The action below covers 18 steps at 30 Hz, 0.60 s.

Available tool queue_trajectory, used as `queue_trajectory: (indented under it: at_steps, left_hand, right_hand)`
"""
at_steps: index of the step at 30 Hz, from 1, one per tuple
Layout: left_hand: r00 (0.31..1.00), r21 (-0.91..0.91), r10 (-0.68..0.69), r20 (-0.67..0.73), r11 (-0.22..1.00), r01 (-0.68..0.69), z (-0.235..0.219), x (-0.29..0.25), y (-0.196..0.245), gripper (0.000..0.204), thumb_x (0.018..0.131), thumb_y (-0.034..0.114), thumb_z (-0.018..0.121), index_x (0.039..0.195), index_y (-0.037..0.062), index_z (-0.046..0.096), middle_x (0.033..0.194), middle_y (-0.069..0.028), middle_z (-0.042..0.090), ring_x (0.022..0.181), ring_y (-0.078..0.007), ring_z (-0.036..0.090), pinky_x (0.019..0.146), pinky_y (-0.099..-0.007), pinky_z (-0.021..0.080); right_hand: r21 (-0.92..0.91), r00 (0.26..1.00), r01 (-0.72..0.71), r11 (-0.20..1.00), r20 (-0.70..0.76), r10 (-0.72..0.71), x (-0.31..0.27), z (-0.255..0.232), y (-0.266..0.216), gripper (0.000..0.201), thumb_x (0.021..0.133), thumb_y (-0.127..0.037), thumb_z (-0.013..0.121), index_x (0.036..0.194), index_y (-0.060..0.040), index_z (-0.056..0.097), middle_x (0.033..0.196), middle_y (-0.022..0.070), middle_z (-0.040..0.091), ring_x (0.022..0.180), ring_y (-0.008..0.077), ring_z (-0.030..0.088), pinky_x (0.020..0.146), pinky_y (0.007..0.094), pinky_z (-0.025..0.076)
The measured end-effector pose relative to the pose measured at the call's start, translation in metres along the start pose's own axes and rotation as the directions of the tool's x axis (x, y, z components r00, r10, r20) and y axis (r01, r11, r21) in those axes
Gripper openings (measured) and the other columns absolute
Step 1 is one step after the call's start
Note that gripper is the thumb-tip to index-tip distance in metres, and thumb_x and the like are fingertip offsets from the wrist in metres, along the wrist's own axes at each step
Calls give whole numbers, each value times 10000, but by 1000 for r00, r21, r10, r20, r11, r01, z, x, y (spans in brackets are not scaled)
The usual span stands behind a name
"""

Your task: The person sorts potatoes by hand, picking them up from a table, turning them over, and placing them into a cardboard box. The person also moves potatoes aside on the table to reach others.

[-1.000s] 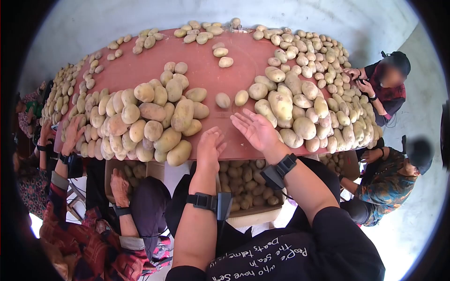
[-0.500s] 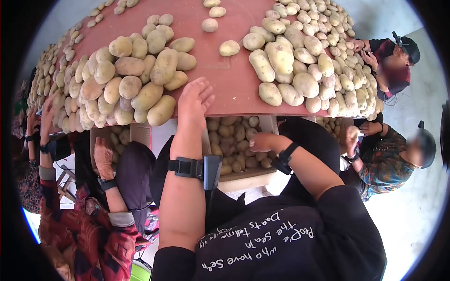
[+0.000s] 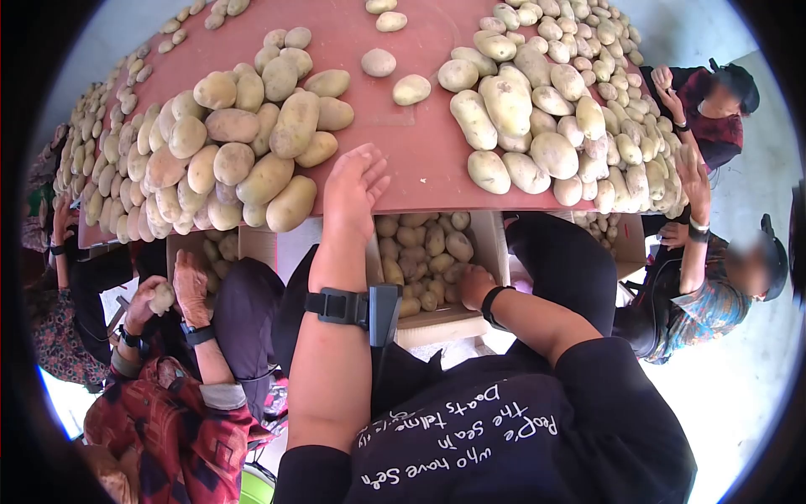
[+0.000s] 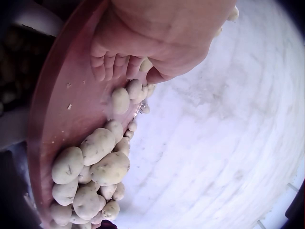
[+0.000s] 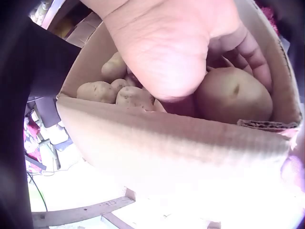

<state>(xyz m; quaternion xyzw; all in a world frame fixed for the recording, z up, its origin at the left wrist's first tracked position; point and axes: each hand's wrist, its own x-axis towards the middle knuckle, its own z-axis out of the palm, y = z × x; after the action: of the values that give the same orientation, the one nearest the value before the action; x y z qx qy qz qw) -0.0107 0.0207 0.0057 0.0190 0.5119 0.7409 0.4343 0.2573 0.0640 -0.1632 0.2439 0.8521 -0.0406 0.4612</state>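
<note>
My left hand (image 3: 357, 181) rests at the front edge of the red table (image 3: 420, 172), beside a heap of potatoes (image 3: 231, 164), with its fingers loosely bent. In the left wrist view nothing lies in those fingers (image 4: 114, 67). Below the table, my right hand (image 3: 476, 286) is down inside a cardboard box (image 3: 437, 326) of potatoes. The right wrist view shows this hand (image 5: 190, 52) with its thumb and fingers around a large potato (image 5: 233, 93), near the box rim. Smaller potatoes (image 5: 97, 92) lie behind the thumb.
Another heap of potatoes (image 3: 537, 126) covers the table's right side. Two loose potatoes (image 3: 379, 62) lie mid-table between the heaps. A person in a patterned red top (image 3: 180, 420) sits close on the left; others sit at the right. My knee (image 3: 562, 269) is beside the box.
My right hand has gone from above the table, palm up, down into the box. The head view has tilted lower. My left hand stays by the table edge.
</note>
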Motion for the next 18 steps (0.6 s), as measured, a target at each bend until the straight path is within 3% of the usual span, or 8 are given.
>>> queue_trajectory:
  at_steps: [5,6,9,12,15,18]
  left_hand:
    - [1000,3,-6,-6,1000,6,-1,2,-1,392,901,185,455,1233,-22,476,1214,-141,536,1092,-242,544,900,-353,462]
    - [1000,6,-6,-5,1000,6,0,1,-1,391,901,185,456,1233,-21,477,1213,-141,536,1092,-242,544,899,-353,462]
    - [1000,3,-9,-7,1000,9,1,1,0,383,901,184,460,1226,-16,480,1198,-136,541,1081,-236,546,894,-353,463]
    - [1000,14,-13,-3,1000,13,0,0,-1,379,900,185,462,1220,-17,482,1190,-133,542,1073,-231,545,894,-354,463]
    - [1000,8,-8,-5,1000,8,-1,-2,1,379,900,186,464,1221,-15,482,1191,-133,541,1077,-233,542,897,-359,461]
    - [1000,-20,11,6,1000,-11,-4,-2,2,378,900,186,465,1222,-12,482,1198,-135,539,1087,-235,538,903,-364,456]
  right_hand:
    - [34,999,-19,999,-43,20,2,0,4,333,776,-134,595,1068,22,632,1186,207,494,1070,320,531,682,398,563]
    - [-8,992,-35,999,-122,34,-5,-2,2,283,784,-148,596,1015,3,663,1125,195,573,1037,297,584,670,383,562]
    - [-113,973,-73,991,210,95,6,-19,-6,234,790,-161,595,965,-42,695,1029,148,656,972,256,640,651,398,557]
    - [-227,993,20,974,118,7,14,-15,-7,216,799,-164,582,949,-82,714,950,102,698,901,225,674,651,417,551]
    - [-4,998,32,999,55,-32,54,24,14,259,777,-189,619,1001,-94,707,1009,81,690,858,253,673,633,460,540]
    - [83,920,354,932,151,-363,60,16,48,294,763,-188,610,1030,-102,698,1017,115,680,886,298,660,725,438,526]
